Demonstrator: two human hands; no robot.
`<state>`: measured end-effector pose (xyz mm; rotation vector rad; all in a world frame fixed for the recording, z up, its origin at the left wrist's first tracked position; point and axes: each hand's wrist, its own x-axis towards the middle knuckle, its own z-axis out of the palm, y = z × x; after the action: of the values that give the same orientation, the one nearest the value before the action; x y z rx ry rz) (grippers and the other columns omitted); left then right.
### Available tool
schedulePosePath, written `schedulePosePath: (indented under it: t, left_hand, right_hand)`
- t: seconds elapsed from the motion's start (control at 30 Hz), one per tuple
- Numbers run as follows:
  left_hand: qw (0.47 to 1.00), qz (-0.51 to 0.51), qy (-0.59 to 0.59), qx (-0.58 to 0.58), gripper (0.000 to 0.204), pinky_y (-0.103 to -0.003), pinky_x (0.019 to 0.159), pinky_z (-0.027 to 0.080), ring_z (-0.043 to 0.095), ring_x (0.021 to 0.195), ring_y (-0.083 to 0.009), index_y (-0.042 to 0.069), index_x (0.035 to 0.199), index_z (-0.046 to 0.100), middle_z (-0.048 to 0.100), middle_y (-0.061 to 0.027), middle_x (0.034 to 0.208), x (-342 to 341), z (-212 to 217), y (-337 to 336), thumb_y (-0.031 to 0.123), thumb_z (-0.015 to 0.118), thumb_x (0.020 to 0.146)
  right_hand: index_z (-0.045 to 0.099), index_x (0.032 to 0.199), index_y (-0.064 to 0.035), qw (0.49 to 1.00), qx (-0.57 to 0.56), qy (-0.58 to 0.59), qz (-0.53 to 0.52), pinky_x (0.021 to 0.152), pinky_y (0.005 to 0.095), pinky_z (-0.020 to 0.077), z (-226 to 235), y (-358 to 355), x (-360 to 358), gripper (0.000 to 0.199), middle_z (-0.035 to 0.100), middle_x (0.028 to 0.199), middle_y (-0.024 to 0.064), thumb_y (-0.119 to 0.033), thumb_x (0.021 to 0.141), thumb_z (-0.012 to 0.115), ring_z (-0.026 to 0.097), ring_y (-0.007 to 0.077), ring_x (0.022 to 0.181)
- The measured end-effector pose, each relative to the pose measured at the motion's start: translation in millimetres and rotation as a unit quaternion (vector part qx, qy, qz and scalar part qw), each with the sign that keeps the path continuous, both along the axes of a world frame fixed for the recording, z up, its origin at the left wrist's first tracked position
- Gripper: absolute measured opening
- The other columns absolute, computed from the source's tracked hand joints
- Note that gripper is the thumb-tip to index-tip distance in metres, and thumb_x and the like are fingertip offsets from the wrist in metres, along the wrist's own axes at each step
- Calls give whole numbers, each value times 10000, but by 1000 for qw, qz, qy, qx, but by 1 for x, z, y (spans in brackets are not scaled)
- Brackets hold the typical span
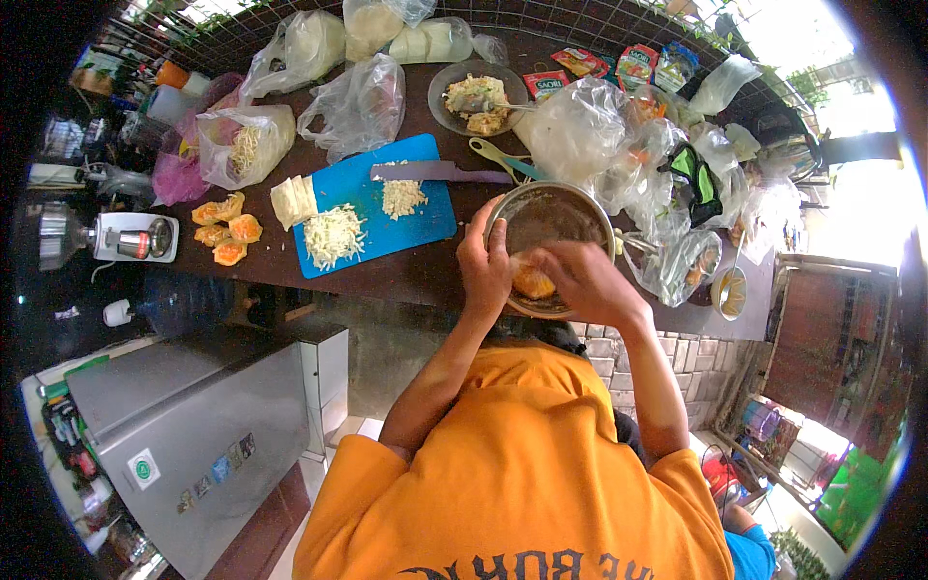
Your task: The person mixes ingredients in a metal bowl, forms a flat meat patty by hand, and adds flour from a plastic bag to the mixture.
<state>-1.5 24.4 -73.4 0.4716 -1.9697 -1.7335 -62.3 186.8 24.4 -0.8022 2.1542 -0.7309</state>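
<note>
An orange piece of food (533, 281) was held over a round metal bowl (547, 215) at the near edge of the dark table (425, 275), just right of the blue cutting board (372, 203). The left hand (485, 263) was seen curled around the bowl's near-left rim with its fingers closed against the orange piece; the right hand (586, 280) was bent over the piece from the right, fingers drawn together upon it, though how firmly it was pinched could not be told. The step in hand was judged to be the working of the orange piece into the bowl, by peeling, squeezing or scraping; which of these could not be made out. The next move would likely call for a steady bowl and the piece turned between the fingers. The piece's long axis appeared to lie roughly left to right, between the two hands; its ends were hidden. A knife (440, 172) lay across the board's far edge beside shredded pale food (333, 235).
</note>
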Motion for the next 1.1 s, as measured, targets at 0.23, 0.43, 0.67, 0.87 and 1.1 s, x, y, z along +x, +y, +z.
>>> schedulePosePath:
  t: [0.23,0.43,0.67,0.87,1.1]
  left_hand:
    - [1000,19,6,3,314,-420,1018,499,667,1155,-346,-11,1314,646,708,-207,1248,-2,1,0,144,539,1061]
    - [1000,13,-1,-4,316,-427,1025,493,659,1161,-350,-9,1318,646,702,-198,1268,-3,5,7,143,545,1060]
    - [1000,22,-4,-1,311,-429,1031,485,652,1170,-361,-4,1316,651,712,-199,1246,-1,-2,8,142,553,1060]
    - [998,56,15,-6,316,-421,1025,495,665,1162,-354,-9,1322,647,706,-205,1262,-1,2,-1,146,537,1069]
    - [997,71,37,16,319,-394,1030,508,668,1187,-298,-34,1335,626,695,-183,1288,-1,5,-1,124,509,1084]
  right_hand:
    - [676,1164,21,994,-38,85,59,861,525,498,-6,-4,5,329,662,1120,306,-256,1044,545,625,488,1045]
    - [636,1191,5,985,-131,111,4,933,530,496,-33,-12,-4,287,650,1187,282,-181,973,612,598,465,1121]
    - [698,1135,-33,994,-38,76,63,908,508,542,-17,-8,-4,245,714,1161,234,-91,906,636,675,432,1054]
    - [719,1253,-64,982,-109,146,45,1101,413,504,23,11,21,396,688,1323,175,-296,934,755,613,306,1314]
    - [403,1489,141,762,-439,-350,-322,1179,430,442,-20,18,-3,474,500,1522,279,-116,1098,477,525,368,1407]
